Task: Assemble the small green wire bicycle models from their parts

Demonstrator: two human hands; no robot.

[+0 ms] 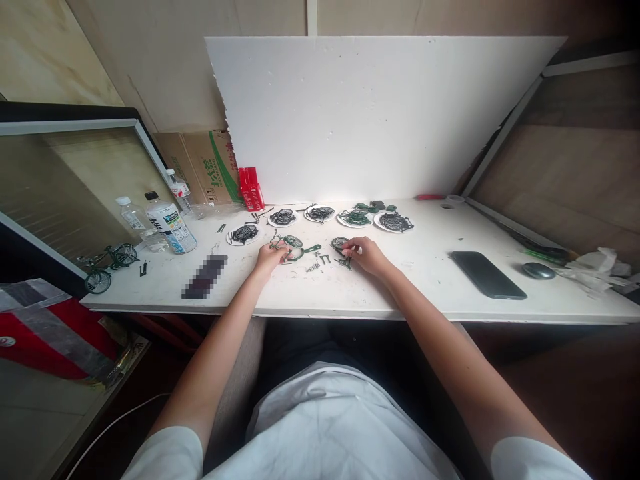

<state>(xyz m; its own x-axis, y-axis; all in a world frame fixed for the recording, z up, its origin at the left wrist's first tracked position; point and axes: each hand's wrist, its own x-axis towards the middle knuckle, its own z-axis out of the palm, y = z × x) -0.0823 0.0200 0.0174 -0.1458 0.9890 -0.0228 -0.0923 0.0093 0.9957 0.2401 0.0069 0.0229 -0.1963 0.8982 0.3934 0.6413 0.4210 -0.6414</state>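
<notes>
My left hand (pixel 271 257) rests on the white table (pixel 410 293) with its fingers closed on a small metal part beside a green model-bicycle frame (pixel 299 249). My right hand (pixel 364 255) pinches another small dark part next to a little wheel (pixel 340 243). Loose small metal pieces (pixel 320 261) lie between the two hands. Behind them stand several white plates (pixel 393 223) heaped with dark and green bicycle parts.
A finished green model bicycle (pixel 107 264) stands at the table's left end near three water bottles (pixel 170 223). A dark phone (pixel 487 275) and a mouse (pixel 539 270) lie to the right. A red box (pixel 251 189) and a white foam board (pixel 370 113) stand behind.
</notes>
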